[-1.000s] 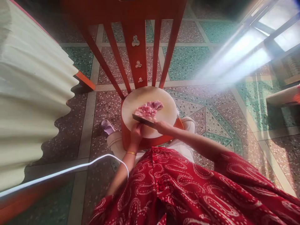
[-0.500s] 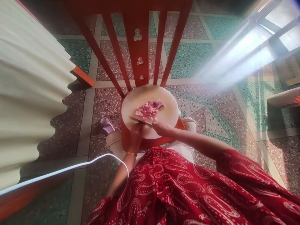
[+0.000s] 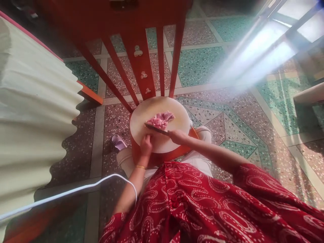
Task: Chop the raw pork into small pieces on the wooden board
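A tiled floor [image 3: 202, 64] of green and speckled pink panels spreads out beyond and to both sides of the hands. To the left of the hands hangs a large pleated cream sheet [image 3: 32, 128], well apart from them. Beyond the hands rises a red chair [image 3: 141, 50], its slatted back standing just behind the seat. The person's red patterned dress [image 3: 202, 209] fills the space below the hands, nearest the camera. A white cable [image 3: 76, 190] curves across the floor to the lower left and ends by the left forearm.

On the chair seat lies a round pale board [image 3: 174, 121], and both hands rest on its near edge. On the board, just beyond the hands, lies a lump of pink meat [image 3: 160, 120]. The right hand [image 3: 178, 136] is closed around the handle of a knife [image 3: 155, 128], whose blade runs leftward across the board and touches the near side of the meat. The left hand [image 3: 146, 145] rests on the board just below the blade tip, fingers curled downward; it grips nothing that can be made out. A gold bangle [image 3: 140, 166] circles the left wrist. To the left of that hand a pale slipper [image 3: 118, 141] lies on the floor.
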{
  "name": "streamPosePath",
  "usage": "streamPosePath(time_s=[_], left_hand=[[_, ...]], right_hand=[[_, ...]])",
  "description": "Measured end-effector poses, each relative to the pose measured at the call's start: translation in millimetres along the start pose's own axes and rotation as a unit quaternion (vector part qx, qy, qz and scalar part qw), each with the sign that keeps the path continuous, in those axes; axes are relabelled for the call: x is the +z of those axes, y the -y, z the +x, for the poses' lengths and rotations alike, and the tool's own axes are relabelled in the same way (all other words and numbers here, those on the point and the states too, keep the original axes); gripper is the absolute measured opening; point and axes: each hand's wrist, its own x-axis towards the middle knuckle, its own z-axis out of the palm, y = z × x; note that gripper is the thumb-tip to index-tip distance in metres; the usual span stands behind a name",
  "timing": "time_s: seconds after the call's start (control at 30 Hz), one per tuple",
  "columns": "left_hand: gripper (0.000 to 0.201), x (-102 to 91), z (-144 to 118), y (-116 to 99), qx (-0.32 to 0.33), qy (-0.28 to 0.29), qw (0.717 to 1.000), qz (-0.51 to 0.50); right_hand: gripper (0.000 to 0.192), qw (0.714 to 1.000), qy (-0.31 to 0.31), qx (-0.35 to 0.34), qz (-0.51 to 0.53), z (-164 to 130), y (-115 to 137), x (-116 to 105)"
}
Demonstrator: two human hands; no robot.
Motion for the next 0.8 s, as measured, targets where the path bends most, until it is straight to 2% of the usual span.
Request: streamPosePath(time_s=[0.1,0.17,0.23,0.3,0.4,0.5,0.57,0.67,0.73,0.8], left_hand=[[0.02,-7.2,29.2,-5.2,-0.023,0.008,0.998,-0.058],[0.021,-15.0,51.4,-6.7,-0.027,0.05,0.996,-0.073],[0.021,-21.6,75.5,-5.9,-0.026,0.095,0.994,-0.056],[0.021,-22.7,101.9,-5.0,-0.018,0.117,0.993,-0.022],[0.022,-9.7,143.5,-9.9,0.005,0.15,0.988,0.02],[0.024,11.8,176.9,-24.4,0.013,0.244,0.968,0.057],[0.022,21.6,190.6,-35.4,-0.013,0.32,0.944,0.08],[0.02,24.2,199.2,-47.7,-0.08,0.425,0.895,0.11],[0.022,21.9,198.3,-52.6,-0.097,0.46,0.873,0.131],[0.023,19.9,193.5,-55.7,-0.094,0.459,0.875,0.122]], right_hand=[[0.026,0.998,-0.051,0.038,-0.018,-13.7,-21.2,1.8],[0.027,0.996,-0.077,0.044,-0.018,-22.1,-33.7,5.9],[0.027,0.995,-0.094,0.037,-0.018,-30.3,-45.6,12.3],[0.028,0.995,-0.1,0.025,-0.016,-37.4,-55.2,18.7],[0.028,0.996,-0.087,-0.001,-0.02,-44.9,-61.9,23.0],[0.026,0.995,-0.079,-0.042,-0.036,-49.7,-63.1,20.4],[0.025,0.993,-0.08,-0.076,-0.049,-52.7,-66.5,17.9],[0.024,0.989,-0.073,-0.111,-0.068,-56.2,-80.5,16.9],[0.024,0.988,-0.07,-0.119,-0.075,-55.2,-92.6,17.5],[0.024,0.989,-0.075,-0.117,-0.057,-49.4,-101.8,16.4]])
